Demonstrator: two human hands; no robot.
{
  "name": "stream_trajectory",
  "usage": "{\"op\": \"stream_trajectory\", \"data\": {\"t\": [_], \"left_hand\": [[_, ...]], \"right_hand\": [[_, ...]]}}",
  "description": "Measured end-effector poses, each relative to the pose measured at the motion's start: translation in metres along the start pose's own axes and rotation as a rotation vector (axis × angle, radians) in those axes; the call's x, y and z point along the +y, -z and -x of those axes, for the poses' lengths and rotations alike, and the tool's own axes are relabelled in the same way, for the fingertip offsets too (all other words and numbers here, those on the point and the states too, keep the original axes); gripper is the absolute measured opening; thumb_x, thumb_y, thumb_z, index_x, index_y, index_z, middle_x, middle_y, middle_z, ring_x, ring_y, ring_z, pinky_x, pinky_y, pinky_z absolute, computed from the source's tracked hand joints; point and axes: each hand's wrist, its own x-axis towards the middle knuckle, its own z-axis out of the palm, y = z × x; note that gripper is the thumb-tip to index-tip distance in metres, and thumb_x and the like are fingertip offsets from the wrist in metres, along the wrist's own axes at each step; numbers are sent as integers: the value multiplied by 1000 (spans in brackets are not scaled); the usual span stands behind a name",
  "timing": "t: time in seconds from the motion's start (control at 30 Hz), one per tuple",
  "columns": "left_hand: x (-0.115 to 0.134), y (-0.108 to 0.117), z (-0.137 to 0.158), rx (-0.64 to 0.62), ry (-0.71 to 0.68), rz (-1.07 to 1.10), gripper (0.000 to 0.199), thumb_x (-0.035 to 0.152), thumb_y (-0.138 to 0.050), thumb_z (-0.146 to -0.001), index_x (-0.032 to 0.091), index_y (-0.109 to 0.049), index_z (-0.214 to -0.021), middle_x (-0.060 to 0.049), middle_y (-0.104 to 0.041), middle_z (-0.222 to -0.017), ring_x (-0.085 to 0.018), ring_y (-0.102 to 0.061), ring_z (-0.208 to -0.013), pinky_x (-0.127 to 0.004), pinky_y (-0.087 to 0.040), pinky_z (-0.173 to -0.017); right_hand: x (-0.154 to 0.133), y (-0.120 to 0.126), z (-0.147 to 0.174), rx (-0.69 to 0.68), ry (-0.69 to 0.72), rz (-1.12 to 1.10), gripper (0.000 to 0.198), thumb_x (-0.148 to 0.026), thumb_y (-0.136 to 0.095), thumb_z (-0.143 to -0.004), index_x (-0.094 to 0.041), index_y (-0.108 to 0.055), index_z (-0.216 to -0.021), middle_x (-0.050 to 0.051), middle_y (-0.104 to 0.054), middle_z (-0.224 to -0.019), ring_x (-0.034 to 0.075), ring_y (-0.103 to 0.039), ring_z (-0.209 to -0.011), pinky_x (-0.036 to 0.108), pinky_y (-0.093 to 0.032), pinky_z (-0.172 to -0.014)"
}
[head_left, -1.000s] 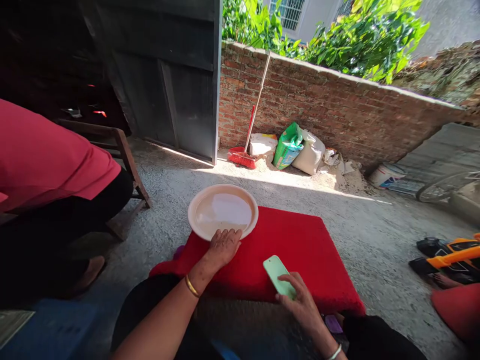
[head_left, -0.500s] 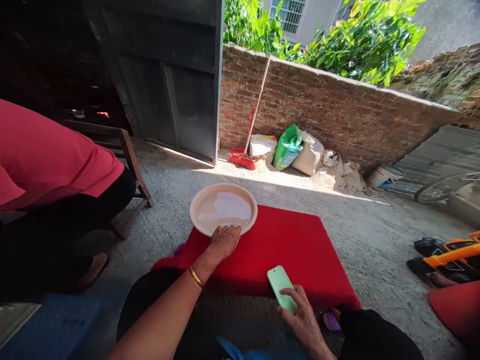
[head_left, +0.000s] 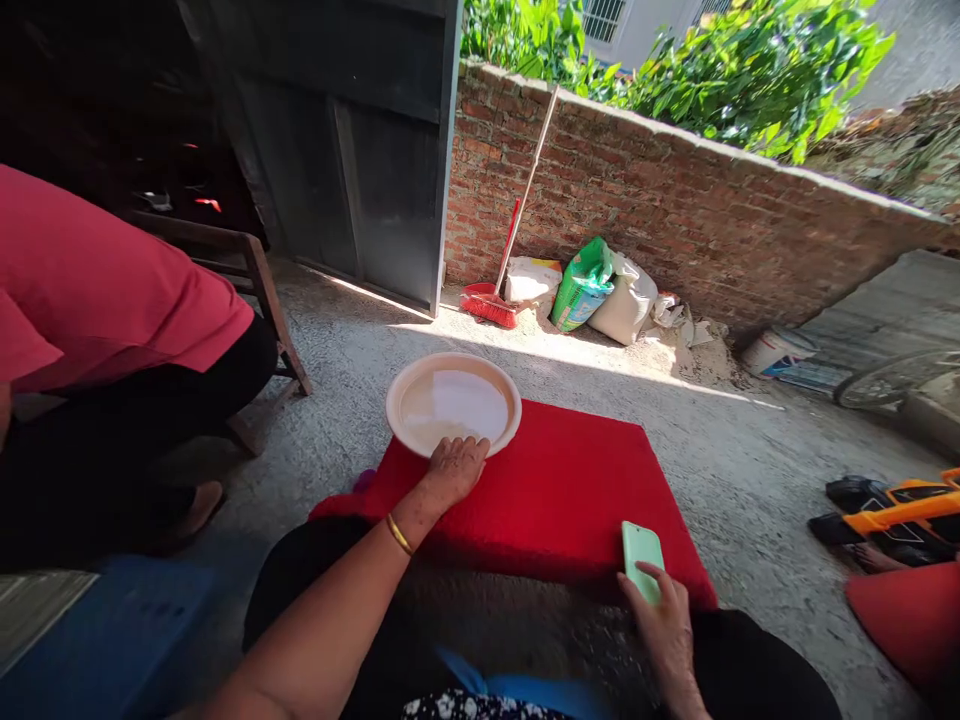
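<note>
I find the pale peach round basin [head_left: 454, 360] upright at the far left corner of the red-covered table [head_left: 559, 480], extending beyond it. It holds clear water [head_left: 465, 405], its surface bright with reflection. The mint-green smartphone [head_left: 641, 548], in my right hand [head_left: 664, 610], points away from me by the near right corner, lower end hidden.

phone [head_left: 638, 545]: lower part behind right fingers [head_left: 663, 580] | basin [head_left: 454, 361]: near rim behind left fingers [head_left: 463, 450] | left-edge person [head_left: 127, 290]: cut off

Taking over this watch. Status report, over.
Left hand on near rim of basin. Right hand occupied, holding phone. Basin at far left corner of red cloth.
</note>
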Motion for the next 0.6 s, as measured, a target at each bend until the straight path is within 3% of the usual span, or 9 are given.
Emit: {"op": "stream_trajectory", "data": {"t": [0.1,0.17,0.23,0.3,0.43,0.53,0.6], "left_hand": [[0,1,0,-2,2,1,28,25,-45,-99,21,-56,-124,-13,-68,-112,-27,-63,-106,-41,-42,-90],[0,1,0,-3,1,2,28,25,-44,-99,21,-57,-124,-13,-68,-112,-27,-63,-105,-41,-42,-90],[0,1,-1,-4,1,4,28,24,-44,-99,21,-57,-123,-13,-68,-111,-27,-64,-104,-41,-42,-90],[0,0,-1,-4,0,9,27,24,-45,-99,21,-58,-122,-13,-68,-110,-27,-64,-104,-41,-42,-90],[0,-2,-1,3,-9,23,29,24,-44,-99,20,-58,-124,-13,-68,-112,-28,-63,-105,-41,-42,-90],[-2,-6,-1,31,-19,26,32,23,-41,-100,21,-57,-127,-14,-68,-111,-28,-63,-104,-41,-41,-90],[-3,-8,-2,47,-19,21,32,24,-40,-100,21,-58,-126,-14,-68,-109,-28,-63,-103,-41,-42,-89]], "right_hand": [[-31,-36,48,-292,305,-93,32,-51,-65,-73,-26,-70,-93,7,-60,-99,26,-63,-92,40,-54,-82],[-42,-47,63,-476,450,-138,23,-42,-65,-77,-30,-71,-96,5,-62,-106,23,-64,-96,34,-54,-82],[-39,-45,57,-499,491,-171,24,-41,-66,-78,-30,-72,-97,5,-61,-110,23,-63,-102,33,-53,-86],[-23,-32,37,-335,392,-183,33,-50,-66,-77,-27,-70,-100,7,-60,-110,26,-61,-106,38,-51,-92],[26,7,-15,86,-16,-88,69,-72,-64,-65,-20,-62,-110,11,-58,-114,34,-56,-112,49,-43,-103],[53,26,-33,119,-221,-15,89,-77,-65,-58,-18,-54,-125,16,-55,-130,39,-54,-119,52,-43,-104],[60,28,-35,93,-224,-4,98,-78,-65,-56,-18,-49,-131,17,-52,-136,39,-53,-123,50,-43,-104]]}}
